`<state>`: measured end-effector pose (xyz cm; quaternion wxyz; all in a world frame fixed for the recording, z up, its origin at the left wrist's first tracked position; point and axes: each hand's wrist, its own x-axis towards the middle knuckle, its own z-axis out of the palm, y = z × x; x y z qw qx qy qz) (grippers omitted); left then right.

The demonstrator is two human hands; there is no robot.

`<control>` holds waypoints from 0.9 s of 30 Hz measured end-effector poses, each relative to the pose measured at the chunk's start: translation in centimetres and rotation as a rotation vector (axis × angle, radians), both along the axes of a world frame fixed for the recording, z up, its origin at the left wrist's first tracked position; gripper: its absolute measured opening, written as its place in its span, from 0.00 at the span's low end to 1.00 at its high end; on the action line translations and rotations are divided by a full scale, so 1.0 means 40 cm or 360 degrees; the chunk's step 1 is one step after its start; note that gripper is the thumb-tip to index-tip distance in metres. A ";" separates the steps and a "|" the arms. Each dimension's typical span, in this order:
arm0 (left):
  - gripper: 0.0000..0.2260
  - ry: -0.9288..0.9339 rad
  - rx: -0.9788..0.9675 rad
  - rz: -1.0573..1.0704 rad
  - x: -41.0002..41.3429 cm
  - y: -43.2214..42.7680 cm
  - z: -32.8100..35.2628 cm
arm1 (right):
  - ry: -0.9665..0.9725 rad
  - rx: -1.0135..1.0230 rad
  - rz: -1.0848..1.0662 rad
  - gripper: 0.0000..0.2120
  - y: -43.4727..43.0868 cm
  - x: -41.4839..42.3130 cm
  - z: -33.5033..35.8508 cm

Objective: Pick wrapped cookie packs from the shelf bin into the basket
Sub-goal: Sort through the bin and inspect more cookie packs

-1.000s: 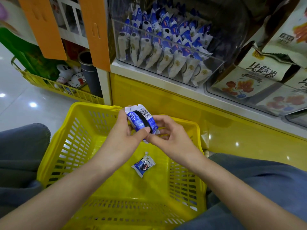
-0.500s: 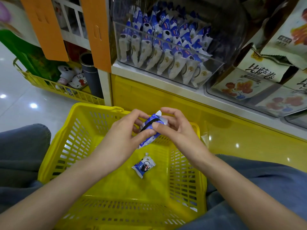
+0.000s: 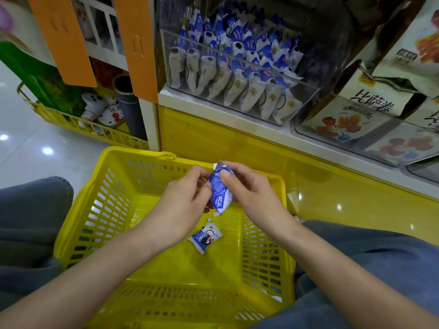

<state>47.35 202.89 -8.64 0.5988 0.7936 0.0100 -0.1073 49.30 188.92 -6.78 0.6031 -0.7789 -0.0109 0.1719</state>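
Over the yellow basket (image 3: 107,210), the left grip (image 3: 183,210) and right grip (image 3: 251,193) both pinch one blue-and-white cookie pack (image 3: 219,191). Their thumbs are on its near face, and the pack is tilted with a crimped end up. A second pack (image 3: 205,237) lies flat on the basket floor (just below the held one in the picture). On the white shelf (image 3: 213,112) above, a clear bin (image 3: 311,98) holds rows of like packs (image 3: 237,74) standing on end. Grey trouser legs (image 3: 35,222) flank the basket.
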 end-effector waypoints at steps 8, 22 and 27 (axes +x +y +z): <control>0.08 -0.0416 0.0534 -0.0036 0.010 0.019 0.011 | -0.0097 -0.0171 0.0098 0.16 0.009 -0.010 -0.004; 0.09 0.0019 -0.0056 0.0038 0.019 -0.007 0.018 | 0.0102 0.0060 -0.0013 0.20 -0.002 0.004 -0.010; 0.12 -0.0018 -0.0018 -0.0048 0.022 -0.004 0.022 | 0.0196 0.0125 -0.0062 0.22 -0.001 0.010 -0.014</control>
